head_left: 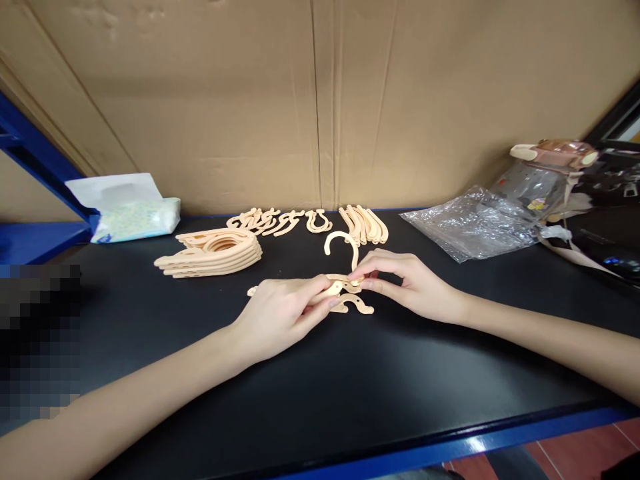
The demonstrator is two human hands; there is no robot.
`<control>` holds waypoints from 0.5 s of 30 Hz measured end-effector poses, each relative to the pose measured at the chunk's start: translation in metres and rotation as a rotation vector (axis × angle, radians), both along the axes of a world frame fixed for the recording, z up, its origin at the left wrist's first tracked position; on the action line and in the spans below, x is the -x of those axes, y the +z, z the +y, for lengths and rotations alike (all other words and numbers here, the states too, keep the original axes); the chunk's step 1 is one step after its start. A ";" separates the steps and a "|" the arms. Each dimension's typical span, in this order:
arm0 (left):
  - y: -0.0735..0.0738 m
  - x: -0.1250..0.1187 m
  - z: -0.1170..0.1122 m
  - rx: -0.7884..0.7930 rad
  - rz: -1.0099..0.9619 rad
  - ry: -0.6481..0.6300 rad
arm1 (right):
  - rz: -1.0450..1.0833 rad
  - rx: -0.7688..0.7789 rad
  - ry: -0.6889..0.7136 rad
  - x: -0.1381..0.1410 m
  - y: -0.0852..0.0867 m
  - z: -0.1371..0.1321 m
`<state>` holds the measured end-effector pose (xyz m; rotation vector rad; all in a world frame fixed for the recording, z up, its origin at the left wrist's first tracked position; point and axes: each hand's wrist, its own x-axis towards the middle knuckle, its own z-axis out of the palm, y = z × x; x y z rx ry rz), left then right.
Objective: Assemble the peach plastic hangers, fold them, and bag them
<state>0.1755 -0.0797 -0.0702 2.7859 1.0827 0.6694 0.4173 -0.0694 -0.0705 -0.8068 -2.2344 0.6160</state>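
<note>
My left hand (pixel 283 313) and my right hand (pixel 405 280) meet at the middle of the black tabletop (pixel 320 387). Both pinch a small peach plastic hanger (pixel 345 293) whose hook (pixel 343 241) curves up toward the far side. The left fingers close on its left arm, the right fingertips on its centre by the hook's base. Another hanger arm piece (pixel 359 305) lies on the table just under them.
A stack of assembled peach hangers (pixel 213 253) lies far left. Loose hooks (pixel 267 221) and arm pieces (pixel 367 225) line the back by the cardboard wall. A tissue pack (pixel 135 217), a crumpled clear bag (pixel 470 227) and a bottle (pixel 545 177) sit at the sides.
</note>
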 end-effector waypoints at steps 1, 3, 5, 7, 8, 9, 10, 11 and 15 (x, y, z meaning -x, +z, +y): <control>0.000 0.000 0.000 -0.023 0.002 -0.028 | 0.010 0.022 -0.002 0.001 0.001 -0.002; 0.001 0.000 0.000 -0.042 0.002 -0.084 | 0.036 0.079 0.002 0.003 0.002 -0.007; 0.002 0.000 0.000 -0.025 0.002 -0.130 | 0.061 0.126 0.010 0.005 0.002 -0.011; 0.003 -0.001 0.000 -0.005 0.009 -0.156 | 0.078 0.147 0.014 0.007 0.002 -0.013; 0.003 -0.001 0.000 -0.001 0.013 -0.160 | 0.086 0.155 0.010 0.007 0.002 -0.013; 0.003 -0.001 0.000 0.000 0.019 -0.159 | 0.094 0.164 0.005 0.007 0.001 -0.013; 0.003 -0.001 0.000 -0.001 0.023 -0.157 | 0.103 0.175 0.001 0.008 0.001 -0.013; 0.003 -0.001 0.000 -0.001 0.024 -0.156 | 0.112 0.187 -0.001 0.008 0.001 -0.013; 0.003 -0.002 0.001 0.036 0.016 -0.168 | 0.139 0.231 0.009 0.009 -0.001 -0.013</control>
